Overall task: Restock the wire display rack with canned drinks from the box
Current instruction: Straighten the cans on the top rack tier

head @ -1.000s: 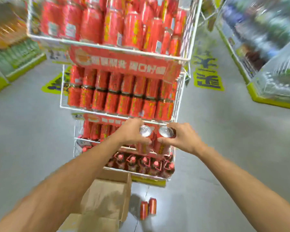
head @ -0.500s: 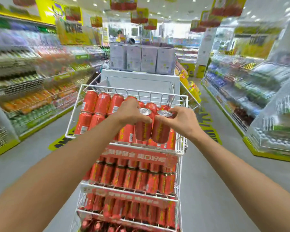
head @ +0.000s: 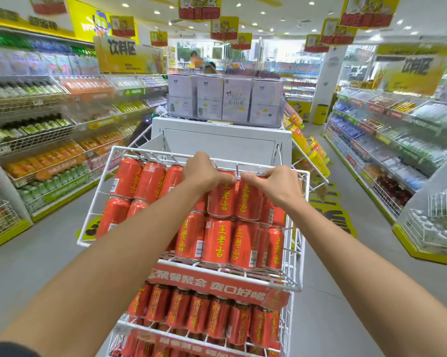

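Two red drink cans are being gripped at their tops, one (head: 222,195) by the left hand (head: 204,172), the other (head: 248,198) by the right hand (head: 276,188), side by side, upright, in the wire rack's top basket (head: 298,229), on the cans stacked beneath them.

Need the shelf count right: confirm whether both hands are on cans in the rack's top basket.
Yes, the left hand and right hand each grip a red can atop the top basket.
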Demonstrator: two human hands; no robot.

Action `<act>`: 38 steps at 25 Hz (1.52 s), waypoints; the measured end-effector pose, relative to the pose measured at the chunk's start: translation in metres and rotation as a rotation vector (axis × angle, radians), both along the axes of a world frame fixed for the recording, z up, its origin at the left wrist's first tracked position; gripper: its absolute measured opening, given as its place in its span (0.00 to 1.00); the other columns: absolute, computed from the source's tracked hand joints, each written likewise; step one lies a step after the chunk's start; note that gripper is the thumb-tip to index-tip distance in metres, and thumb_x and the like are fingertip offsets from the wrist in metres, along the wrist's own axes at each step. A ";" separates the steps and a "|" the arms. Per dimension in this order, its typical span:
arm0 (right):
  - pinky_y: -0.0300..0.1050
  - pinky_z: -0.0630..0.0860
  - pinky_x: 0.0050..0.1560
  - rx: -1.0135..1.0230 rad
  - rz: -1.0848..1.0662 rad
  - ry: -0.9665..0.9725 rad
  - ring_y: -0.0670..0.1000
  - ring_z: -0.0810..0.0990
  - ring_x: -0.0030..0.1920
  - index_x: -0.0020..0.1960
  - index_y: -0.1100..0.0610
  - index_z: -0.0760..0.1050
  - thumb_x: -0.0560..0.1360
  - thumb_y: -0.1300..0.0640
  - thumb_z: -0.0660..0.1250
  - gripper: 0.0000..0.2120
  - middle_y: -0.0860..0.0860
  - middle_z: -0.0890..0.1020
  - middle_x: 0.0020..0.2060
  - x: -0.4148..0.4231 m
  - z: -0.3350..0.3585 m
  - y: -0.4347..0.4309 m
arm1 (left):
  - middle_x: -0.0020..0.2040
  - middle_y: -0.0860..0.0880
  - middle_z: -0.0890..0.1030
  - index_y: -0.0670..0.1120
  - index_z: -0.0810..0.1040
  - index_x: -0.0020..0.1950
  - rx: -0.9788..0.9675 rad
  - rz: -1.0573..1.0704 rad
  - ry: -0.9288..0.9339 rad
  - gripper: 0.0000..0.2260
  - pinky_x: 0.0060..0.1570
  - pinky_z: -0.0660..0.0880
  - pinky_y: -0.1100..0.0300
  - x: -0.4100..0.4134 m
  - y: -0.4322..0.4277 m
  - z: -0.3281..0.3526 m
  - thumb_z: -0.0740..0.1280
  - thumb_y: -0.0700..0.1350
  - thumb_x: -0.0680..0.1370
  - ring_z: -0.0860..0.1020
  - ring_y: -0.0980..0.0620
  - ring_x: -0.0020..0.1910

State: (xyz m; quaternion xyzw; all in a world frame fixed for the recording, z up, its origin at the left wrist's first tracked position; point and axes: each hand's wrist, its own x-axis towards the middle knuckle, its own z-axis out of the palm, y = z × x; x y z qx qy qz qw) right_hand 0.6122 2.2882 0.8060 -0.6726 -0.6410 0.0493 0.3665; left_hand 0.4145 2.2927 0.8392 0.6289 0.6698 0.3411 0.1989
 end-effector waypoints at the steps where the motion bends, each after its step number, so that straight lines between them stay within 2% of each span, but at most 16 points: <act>1: 0.50 0.76 0.36 -0.017 -0.013 0.002 0.58 0.81 0.32 0.30 0.61 0.77 0.60 0.17 0.64 0.44 0.57 0.78 0.23 -0.002 -0.001 0.004 | 0.46 0.42 0.85 0.43 0.82 0.47 0.002 0.021 0.010 0.35 0.42 0.77 0.54 0.002 0.002 -0.002 0.82 0.67 0.53 0.84 0.40 0.49; 3: 0.50 0.68 0.32 -0.044 -0.050 0.007 0.61 0.80 0.35 0.28 0.59 0.72 0.62 0.19 0.67 0.40 0.58 0.78 0.27 -0.006 -0.004 0.009 | 0.50 0.40 0.84 0.42 0.80 0.48 0.022 0.051 0.045 0.34 0.42 0.73 0.54 0.007 0.004 -0.004 0.82 0.66 0.56 0.82 0.38 0.53; 5: 0.50 0.63 0.31 -0.048 -0.084 0.004 0.62 0.79 0.38 0.29 0.58 0.68 0.65 0.22 0.68 0.38 0.59 0.77 0.29 -0.007 -0.005 0.010 | 0.55 0.39 0.83 0.43 0.79 0.52 0.042 0.076 0.072 0.33 0.47 0.75 0.51 0.012 0.004 -0.004 0.83 0.64 0.59 0.80 0.37 0.58; 8: 0.50 0.61 0.34 -0.065 -0.115 -0.006 0.64 0.79 0.44 0.30 0.57 0.65 0.70 0.26 0.68 0.35 0.59 0.75 0.33 -0.002 -0.009 0.014 | 0.59 0.39 0.81 0.43 0.79 0.55 0.058 0.099 0.137 0.32 0.51 0.76 0.51 0.019 0.005 -0.005 0.82 0.62 0.62 0.79 0.36 0.61; 10: 0.50 0.59 0.32 -0.069 -0.130 0.023 0.63 0.77 0.44 0.32 0.55 0.63 0.69 0.26 0.69 0.34 0.60 0.75 0.37 -0.002 -0.015 0.019 | 0.60 0.39 0.81 0.42 0.79 0.56 0.068 0.089 0.166 0.30 0.52 0.76 0.51 0.025 0.006 -0.007 0.82 0.61 0.64 0.79 0.37 0.62; 13: 0.48 0.63 0.35 -0.054 -0.150 0.038 0.62 0.76 0.40 0.31 0.55 0.63 0.67 0.26 0.71 0.34 0.59 0.74 0.34 -0.007 -0.020 0.024 | 0.60 0.38 0.81 0.41 0.79 0.56 0.087 0.085 0.168 0.29 0.52 0.76 0.50 0.029 0.009 -0.012 0.81 0.60 0.67 0.79 0.36 0.62; 17: 0.48 0.65 0.38 -0.069 -0.160 0.029 0.64 0.79 0.43 0.31 0.55 0.63 0.66 0.24 0.69 0.35 0.58 0.74 0.33 -0.007 -0.023 0.029 | 0.59 0.38 0.82 0.41 0.79 0.55 0.103 0.092 0.182 0.29 0.51 0.76 0.51 0.025 0.012 -0.016 0.80 0.61 0.66 0.80 0.36 0.61; 19: 0.49 0.66 0.39 -0.073 -0.163 0.022 0.65 0.81 0.46 0.32 0.55 0.63 0.67 0.23 0.68 0.35 0.59 0.75 0.35 -0.007 -0.025 0.029 | 0.58 0.39 0.82 0.41 0.79 0.55 0.111 0.100 0.201 0.29 0.50 0.76 0.50 0.023 0.013 -0.017 0.80 0.62 0.66 0.80 0.36 0.60; 23: 0.50 0.70 0.42 -0.085 -0.175 0.028 0.65 0.81 0.51 0.41 0.58 0.71 0.69 0.26 0.68 0.33 0.63 0.82 0.47 -0.009 -0.024 0.023 | 0.58 0.39 0.82 0.41 0.80 0.54 0.104 0.109 0.209 0.28 0.50 0.76 0.50 0.025 0.012 -0.016 0.80 0.61 0.67 0.80 0.36 0.60; 26: 0.50 0.71 0.43 -0.106 -0.156 0.040 0.65 0.81 0.51 0.41 0.58 0.72 0.71 0.26 0.67 0.33 0.63 0.82 0.47 -0.009 -0.024 0.025 | 0.58 0.38 0.81 0.41 0.79 0.55 0.110 0.097 0.186 0.27 0.52 0.76 0.49 0.026 0.009 -0.017 0.79 0.60 0.68 0.79 0.35 0.60; 29: 0.51 0.71 0.44 -0.165 -0.109 0.021 0.65 0.80 0.53 0.38 0.59 0.71 0.75 0.28 0.62 0.32 0.62 0.80 0.44 -0.007 -0.023 0.020 | 0.52 0.38 0.82 0.43 0.76 0.45 0.143 0.047 0.190 0.24 0.43 0.71 0.51 0.021 0.005 -0.018 0.76 0.63 0.70 0.80 0.35 0.56; 31: 0.52 0.72 0.45 -0.194 -0.053 -0.033 0.66 0.80 0.54 0.42 0.60 0.73 0.79 0.30 0.58 0.31 0.63 0.81 0.48 -0.006 -0.018 0.009 | 0.48 0.39 0.82 0.43 0.72 0.41 0.178 -0.031 0.245 0.24 0.41 0.69 0.52 0.012 -0.002 -0.017 0.72 0.64 0.72 0.79 0.36 0.53; 33: 0.53 0.73 0.47 -0.220 0.036 -0.115 0.66 0.80 0.56 0.49 0.59 0.75 0.79 0.30 0.54 0.31 0.63 0.81 0.52 -0.005 -0.012 -0.004 | 0.48 0.40 0.82 0.41 0.75 0.44 0.195 -0.157 0.349 0.25 0.44 0.73 0.50 0.004 -0.013 -0.016 0.69 0.64 0.75 0.79 0.37 0.53; 34: 0.53 0.74 0.50 -0.235 0.078 -0.165 0.65 0.79 0.58 0.53 0.59 0.76 0.78 0.29 0.52 0.33 0.63 0.81 0.54 -0.005 -0.008 -0.018 | 0.49 0.40 0.82 0.41 0.77 0.47 0.202 -0.226 0.410 0.24 0.47 0.75 0.48 0.000 -0.025 -0.014 0.67 0.64 0.76 0.79 0.37 0.54; 36: 0.57 0.74 0.63 -0.219 0.126 -0.256 0.65 0.76 0.65 0.68 0.57 0.74 0.74 0.26 0.47 0.41 0.62 0.78 0.63 -0.003 -0.002 -0.054 | 0.53 0.40 0.82 0.41 0.79 0.53 0.224 -0.357 0.530 0.23 0.53 0.75 0.46 -0.003 -0.053 -0.010 0.65 0.63 0.78 0.79 0.38 0.57; 38: 0.59 0.71 0.69 -0.187 0.134 -0.343 0.64 0.72 0.70 0.76 0.54 0.68 0.75 0.26 0.47 0.42 0.60 0.74 0.69 -0.002 0.002 -0.098 | 0.57 0.41 0.80 0.42 0.78 0.58 0.257 -0.461 0.626 0.25 0.58 0.74 0.45 -0.006 -0.087 -0.013 0.62 0.63 0.79 0.77 0.39 0.60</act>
